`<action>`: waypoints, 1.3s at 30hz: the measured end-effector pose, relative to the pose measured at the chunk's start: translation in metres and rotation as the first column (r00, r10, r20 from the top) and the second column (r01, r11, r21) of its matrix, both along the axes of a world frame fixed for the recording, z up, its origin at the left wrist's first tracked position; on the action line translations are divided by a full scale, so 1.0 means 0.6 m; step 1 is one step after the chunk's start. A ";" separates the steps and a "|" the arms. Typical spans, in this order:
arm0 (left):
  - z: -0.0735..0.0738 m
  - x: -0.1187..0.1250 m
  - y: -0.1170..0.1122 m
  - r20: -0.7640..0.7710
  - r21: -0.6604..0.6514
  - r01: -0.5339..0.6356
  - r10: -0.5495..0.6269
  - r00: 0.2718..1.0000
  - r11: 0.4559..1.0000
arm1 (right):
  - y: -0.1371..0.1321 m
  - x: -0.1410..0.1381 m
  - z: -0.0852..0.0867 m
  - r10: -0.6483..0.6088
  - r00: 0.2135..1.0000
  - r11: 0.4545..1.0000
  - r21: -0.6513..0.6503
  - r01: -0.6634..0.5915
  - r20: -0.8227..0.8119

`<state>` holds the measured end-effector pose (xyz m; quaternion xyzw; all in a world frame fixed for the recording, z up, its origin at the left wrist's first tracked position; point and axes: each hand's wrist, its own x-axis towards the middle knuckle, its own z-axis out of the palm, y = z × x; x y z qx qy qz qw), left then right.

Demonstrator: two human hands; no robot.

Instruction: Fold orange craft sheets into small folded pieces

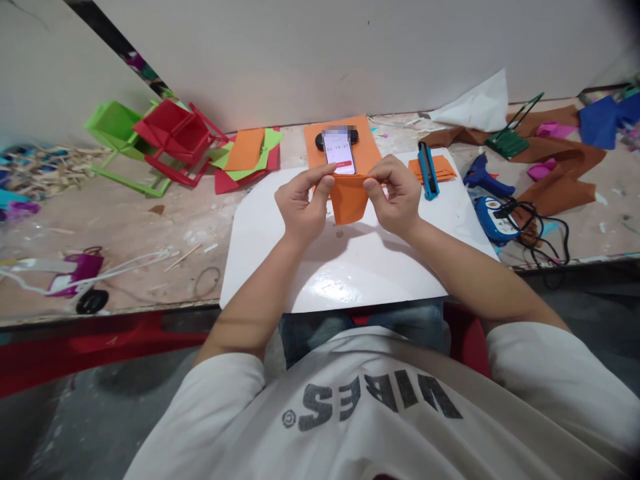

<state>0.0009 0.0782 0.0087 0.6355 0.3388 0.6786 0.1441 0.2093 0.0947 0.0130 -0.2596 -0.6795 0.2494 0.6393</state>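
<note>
Between my two hands, an orange sheet, felt or paper [349,203], is held up by its top edge above a white board [370,267]. My left hand [306,203] pinches its left top corner between thumb and fingers. The right top corner is pinched the same way by my right hand [395,197]. The lower part of the piece hangs down and narrows a little. Just behind it, a lit phone [340,150] showing a timer leans on a dark object over a larger orange sheet [369,143].
A blue cutter knife [429,172] lies on orange pieces [447,167] at right. Beyond are a glue gun [485,177] and a blue device with cables [495,220]. Red [175,137] and green [117,130] small chairs stand left, near stacked coloured sheets [245,152].
</note>
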 end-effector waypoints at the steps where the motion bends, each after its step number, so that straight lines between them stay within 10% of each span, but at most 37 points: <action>1: 0.000 0.001 0.000 0.006 -0.010 -0.003 0.003 1.000 1.000 | -0.001 -0.001 0.003 -0.001 1.000 1.000 -0.001 0.001 0.011; 39: 0.004 0.017 -0.006 -0.021 0.000 -0.064 0.064 0.998 0.998 | -0.002 -0.001 0.012 0.020 0.997 1.000 0.003 -0.020 0.078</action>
